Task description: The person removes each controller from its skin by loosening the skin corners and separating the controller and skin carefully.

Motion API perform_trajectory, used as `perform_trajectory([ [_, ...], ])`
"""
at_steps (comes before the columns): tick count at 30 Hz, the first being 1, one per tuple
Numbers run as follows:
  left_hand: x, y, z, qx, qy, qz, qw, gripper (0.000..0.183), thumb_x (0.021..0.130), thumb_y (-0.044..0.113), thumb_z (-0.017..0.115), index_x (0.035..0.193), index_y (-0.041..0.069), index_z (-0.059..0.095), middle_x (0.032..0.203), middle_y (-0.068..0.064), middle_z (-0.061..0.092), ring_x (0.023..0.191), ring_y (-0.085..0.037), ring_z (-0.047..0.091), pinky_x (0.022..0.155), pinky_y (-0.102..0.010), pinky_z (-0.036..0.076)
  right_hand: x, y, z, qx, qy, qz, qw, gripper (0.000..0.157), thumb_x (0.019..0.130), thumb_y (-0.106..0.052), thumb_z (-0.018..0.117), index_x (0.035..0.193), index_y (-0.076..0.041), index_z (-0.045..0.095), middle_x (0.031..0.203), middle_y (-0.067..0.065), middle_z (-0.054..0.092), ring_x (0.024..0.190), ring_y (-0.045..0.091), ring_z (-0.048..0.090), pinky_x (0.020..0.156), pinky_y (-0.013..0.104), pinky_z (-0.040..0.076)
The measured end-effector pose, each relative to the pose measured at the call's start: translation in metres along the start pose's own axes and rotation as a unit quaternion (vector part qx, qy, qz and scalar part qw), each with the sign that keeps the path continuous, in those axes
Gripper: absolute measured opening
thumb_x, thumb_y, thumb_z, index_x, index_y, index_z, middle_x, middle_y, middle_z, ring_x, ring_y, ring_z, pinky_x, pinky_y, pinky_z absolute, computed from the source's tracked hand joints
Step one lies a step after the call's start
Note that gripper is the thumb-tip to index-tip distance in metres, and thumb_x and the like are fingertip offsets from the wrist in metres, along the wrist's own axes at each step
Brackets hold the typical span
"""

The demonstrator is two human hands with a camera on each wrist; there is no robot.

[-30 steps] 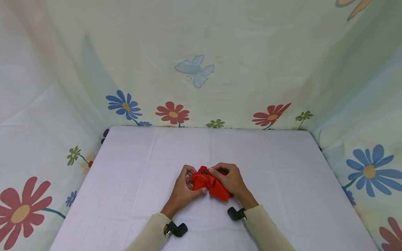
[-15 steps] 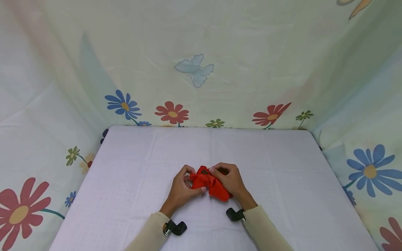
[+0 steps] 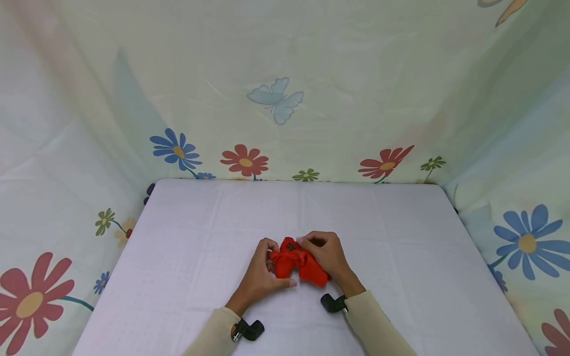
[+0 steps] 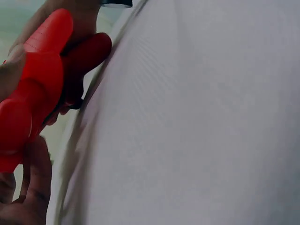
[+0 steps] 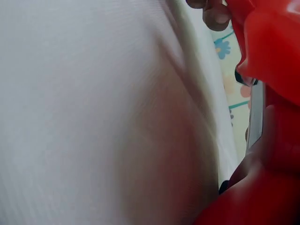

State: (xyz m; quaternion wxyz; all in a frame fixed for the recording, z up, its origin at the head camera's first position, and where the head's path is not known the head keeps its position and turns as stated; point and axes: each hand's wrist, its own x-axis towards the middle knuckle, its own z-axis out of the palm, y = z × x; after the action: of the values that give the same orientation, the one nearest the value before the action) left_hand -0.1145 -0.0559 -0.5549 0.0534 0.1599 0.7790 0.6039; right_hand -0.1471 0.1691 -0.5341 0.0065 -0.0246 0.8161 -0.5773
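Observation:
A bright red silicone controller cover [image 3: 289,257], with two rounded grips and a dark cluster like buttons at one end, is held low over the white table. The left wrist view shows its grips and dotted texture. My left hand [image 3: 257,277] holds its left side, fingers curled behind and thumb stretched out along the near side. At the upper right edge my right hand [image 3: 329,254] pinches it between thumb and bent fingers. A grey strip [image 5: 257,115] shows between red parts in the right wrist view; how much of a controller sits inside is hidden.
A white cloth covers the table [image 3: 213,212]. Behind and at both sides hangs a curtain [image 3: 356,89] printed with flowers and a butterfly. A small black camera sits on each wrist, beside the beige sleeves [image 3: 378,321].
My left thumb has moved down towards me, off the near face of the cover, which has tilted so its left grip shows more. My right hand keeps its pinch in nearly the same place.

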Motion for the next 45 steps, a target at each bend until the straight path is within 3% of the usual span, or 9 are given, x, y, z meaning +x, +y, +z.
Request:
perform_trajectory([
  [3,0.001,0.003,0.000,0.030,-0.005,0.023,0.9993,0.076,0.071,0.021,0.100,0.124,0.019,0.045,0.118,0.005,0.055,0.104,-0.013,0.058,0.080,-0.024,0.054,0.000,0.001,-0.001,0.017,0.014,0.006,1.000,0.014,0.095,-0.025,0.082,0.090,-0.012,0.084,0.085,0.004,0.077,0.082,0.015,0.065,0.076,0.024,0.052],
  [7,0.002,0.001,-0.001,0.054,0.022,0.059,0.9966,0.066,0.071,0.021,0.101,0.114,0.020,0.051,0.108,0.006,0.060,0.098,-0.012,0.060,0.074,-0.026,0.056,0.000,0.001,-0.001,0.031,0.015,0.007,0.999,0.015,0.095,-0.023,0.082,0.091,-0.009,0.083,0.084,0.005,0.077,0.080,0.014,0.064,0.074,0.024,0.051],
  [14,0.001,-0.002,-0.003,0.041,0.035,0.063,0.9965,0.061,0.068,0.025,0.103,0.106,0.022,0.055,0.102,0.008,0.059,0.078,-0.014,0.057,0.064,-0.023,0.052,0.000,-0.001,0.001,0.037,0.015,0.009,0.999,0.013,0.094,-0.022,0.083,0.092,-0.009,0.083,0.088,0.011,0.077,0.081,0.014,0.063,0.075,0.023,0.050],
  [19,0.000,-0.002,-0.004,0.046,0.039,0.084,0.9946,0.058,0.069,0.026,0.103,0.103,0.022,0.056,0.103,0.005,0.056,0.093,-0.011,0.056,0.067,-0.022,0.052,-0.001,-0.001,0.002,0.040,0.014,0.009,0.999,0.012,0.095,-0.019,0.081,0.094,-0.008,0.083,0.090,0.013,0.077,0.081,0.014,0.062,0.074,0.023,0.049],
  [27,0.000,-0.002,-0.005,0.061,0.071,0.118,0.9886,0.052,0.070,0.029,0.102,0.095,0.020,0.058,0.092,0.005,0.058,0.085,-0.009,0.055,0.066,-0.023,0.051,0.000,-0.001,0.003,0.025,0.023,0.007,0.999,0.009,0.096,-0.015,0.080,0.094,-0.007,0.082,0.090,0.013,0.078,0.081,0.011,0.061,0.076,0.023,0.049],
  [31,0.000,-0.001,-0.005,0.057,0.079,0.103,0.9899,0.054,0.069,0.028,0.103,0.094,0.019,0.056,0.090,0.003,0.057,0.080,-0.007,0.054,0.063,-0.022,0.050,0.001,0.000,0.004,0.027,0.030,0.000,0.999,0.008,0.096,-0.010,0.078,0.093,-0.003,0.081,0.092,0.018,0.078,0.080,0.009,0.062,0.076,0.022,0.049],
  [37,0.000,0.004,-0.008,0.035,0.063,0.054,0.9959,0.063,0.069,0.023,0.103,0.113,0.022,0.058,0.099,0.004,0.062,0.056,-0.006,0.051,0.054,-0.024,0.051,0.001,0.001,0.005,0.035,0.038,0.000,0.999,0.009,0.096,-0.012,0.078,0.094,-0.004,0.082,0.094,0.017,0.079,0.080,0.008,0.062,0.076,0.021,0.049],
  [45,0.001,0.005,-0.011,0.034,0.065,0.030,0.9969,0.058,0.065,0.026,0.105,0.104,0.026,0.062,0.088,0.006,0.062,0.060,-0.006,0.048,0.056,-0.021,0.045,0.000,0.001,0.004,0.053,0.043,-0.011,0.998,0.012,0.096,-0.018,0.080,0.093,-0.006,0.082,0.094,0.015,0.079,0.082,0.012,0.064,0.077,0.022,0.050],
])
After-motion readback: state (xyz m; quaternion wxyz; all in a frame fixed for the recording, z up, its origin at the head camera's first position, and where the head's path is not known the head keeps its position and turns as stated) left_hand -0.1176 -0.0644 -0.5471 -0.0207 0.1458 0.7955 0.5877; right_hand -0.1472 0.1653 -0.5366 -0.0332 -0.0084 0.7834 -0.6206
